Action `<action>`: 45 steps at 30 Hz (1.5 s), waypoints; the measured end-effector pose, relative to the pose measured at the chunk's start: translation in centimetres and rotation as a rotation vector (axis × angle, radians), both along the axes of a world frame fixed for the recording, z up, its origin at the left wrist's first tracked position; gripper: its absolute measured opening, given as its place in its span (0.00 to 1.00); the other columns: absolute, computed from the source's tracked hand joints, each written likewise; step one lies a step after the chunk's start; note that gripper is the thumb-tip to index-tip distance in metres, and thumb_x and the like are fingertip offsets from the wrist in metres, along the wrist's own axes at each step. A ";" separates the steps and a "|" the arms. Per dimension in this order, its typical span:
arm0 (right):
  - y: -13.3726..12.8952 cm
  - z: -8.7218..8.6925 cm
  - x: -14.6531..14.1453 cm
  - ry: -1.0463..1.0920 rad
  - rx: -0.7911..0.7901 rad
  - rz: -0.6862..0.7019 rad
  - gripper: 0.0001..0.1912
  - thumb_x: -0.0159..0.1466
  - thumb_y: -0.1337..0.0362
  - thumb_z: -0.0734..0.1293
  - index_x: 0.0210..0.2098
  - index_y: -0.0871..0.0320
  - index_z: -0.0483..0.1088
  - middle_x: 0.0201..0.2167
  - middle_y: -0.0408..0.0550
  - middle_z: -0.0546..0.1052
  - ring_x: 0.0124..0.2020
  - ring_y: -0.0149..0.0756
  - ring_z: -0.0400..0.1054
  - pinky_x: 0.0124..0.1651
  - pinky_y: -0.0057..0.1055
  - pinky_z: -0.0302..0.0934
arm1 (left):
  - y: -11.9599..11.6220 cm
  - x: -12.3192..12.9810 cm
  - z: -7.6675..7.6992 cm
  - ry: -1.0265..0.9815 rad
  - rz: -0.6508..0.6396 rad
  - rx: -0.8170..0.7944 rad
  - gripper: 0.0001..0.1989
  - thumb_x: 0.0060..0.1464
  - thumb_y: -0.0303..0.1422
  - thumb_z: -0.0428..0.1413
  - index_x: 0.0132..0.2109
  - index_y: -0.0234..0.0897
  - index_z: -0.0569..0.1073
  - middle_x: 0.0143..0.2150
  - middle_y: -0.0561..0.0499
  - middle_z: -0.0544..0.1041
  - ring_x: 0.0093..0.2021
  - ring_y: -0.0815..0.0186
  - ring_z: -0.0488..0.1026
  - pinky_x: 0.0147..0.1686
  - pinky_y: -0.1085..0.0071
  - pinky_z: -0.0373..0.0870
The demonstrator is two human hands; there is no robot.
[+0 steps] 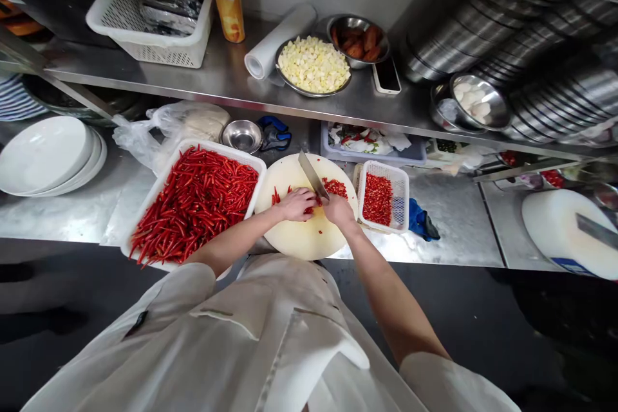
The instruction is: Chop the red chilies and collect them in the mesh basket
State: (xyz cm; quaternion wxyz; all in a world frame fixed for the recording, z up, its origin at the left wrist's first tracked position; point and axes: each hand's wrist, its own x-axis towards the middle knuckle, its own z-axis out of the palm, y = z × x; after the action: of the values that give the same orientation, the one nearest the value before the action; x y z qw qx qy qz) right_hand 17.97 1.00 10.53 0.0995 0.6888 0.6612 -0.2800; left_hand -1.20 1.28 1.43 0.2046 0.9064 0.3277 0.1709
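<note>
On a round cutting board [309, 241] my right hand [337, 209] grips a cleaver [311, 174], its blade pointing up and to the left. My left hand [295, 204] is closed over red chilies on the board, pressing them beside the blade. A few whole chilies [275, 196] lie to the left of that hand. Chopped chili [335, 188] is heaped right of the cleaver. At the board's left stands a white tray [261, 170] heaped with whole red chilies [197, 196]. To the right, a small white basket [400, 201] holds chopped red chili [378, 198].
A steel shelf [193, 87] runs above the counter, with a bowl of chopped pale vegetable [313, 64] and stacked steel bowls [463, 19]. White plates [46, 154] sit at left. A blue cloth-like item [422, 220] lies beside the basket. Another board [555, 225] with a cleaver [599, 230] is far right.
</note>
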 end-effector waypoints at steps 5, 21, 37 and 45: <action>0.2 -0.6 -0.5 -0.057 -0.006 -0.035 0.23 0.80 0.55 0.57 0.57 0.62 0.77 0.53 0.63 0.83 0.55 0.48 0.78 0.54 0.32 0.66 | -0.2 -0.2 -0.1 -0.006 0.006 0.013 0.14 0.61 0.39 0.62 0.50 0.39 0.80 0.56 0.41 0.76 0.59 0.51 0.69 0.62 0.55 0.69; -0.4 0.1 -1.9 -0.045 0.001 0.031 0.22 0.80 0.56 0.57 0.58 0.62 0.76 0.53 0.63 0.83 0.56 0.48 0.78 0.54 0.33 0.65 | -2.4 -0.8 0.7 0.028 0.051 0.007 0.13 0.64 0.36 0.59 0.54 0.40 0.79 0.55 0.42 0.76 0.59 0.53 0.70 0.64 0.55 0.68; -1.8 0.1 -2.2 -0.022 -0.039 0.039 0.23 0.80 0.54 0.57 0.58 0.59 0.77 0.53 0.62 0.83 0.55 0.48 0.78 0.54 0.34 0.65 | -3.6 -1.1 1.1 0.036 0.137 -0.012 0.10 0.66 0.35 0.57 0.51 0.40 0.79 0.52 0.43 0.76 0.56 0.53 0.70 0.60 0.55 0.71; -2.4 -0.1 -2.3 0.017 -0.060 0.053 0.22 0.80 0.54 0.57 0.56 0.59 0.78 0.53 0.61 0.83 0.55 0.46 0.78 0.54 0.32 0.65 | -4.2 -1.6 1.2 0.042 0.152 -0.017 0.09 0.66 0.36 0.57 0.50 0.41 0.79 0.51 0.43 0.75 0.56 0.53 0.70 0.61 0.55 0.70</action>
State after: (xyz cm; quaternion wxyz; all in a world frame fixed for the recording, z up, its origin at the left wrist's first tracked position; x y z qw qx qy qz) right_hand 15.67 -1.41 10.43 0.1221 0.6654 0.6712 -0.3029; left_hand -2.80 -2.95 2.64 0.1920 0.8805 0.4012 0.1640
